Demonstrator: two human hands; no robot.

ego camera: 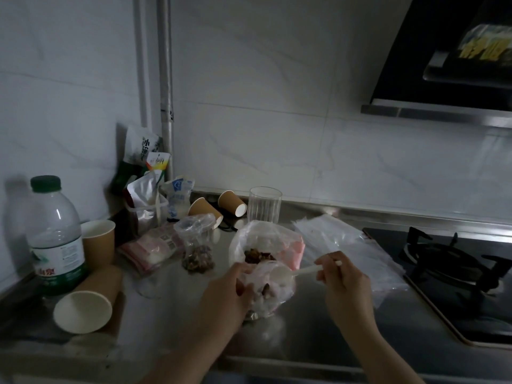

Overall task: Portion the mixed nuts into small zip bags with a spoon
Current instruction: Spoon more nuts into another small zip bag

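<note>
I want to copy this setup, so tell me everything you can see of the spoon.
The spoon is white and looks like plastic, with a slim handle and a rounded bowl. The right hand pinches its handle near the end; it lies roughly level, the bowl inside the mouth of the small zip bag that the left hand holds.

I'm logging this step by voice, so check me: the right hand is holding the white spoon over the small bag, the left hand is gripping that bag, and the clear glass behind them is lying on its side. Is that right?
Not quite. The head view shows the clear glass standing upright, not lying down. The rest holds: the right hand holds the white spoon over the small bag, and the left hand grips that bag.
</note>
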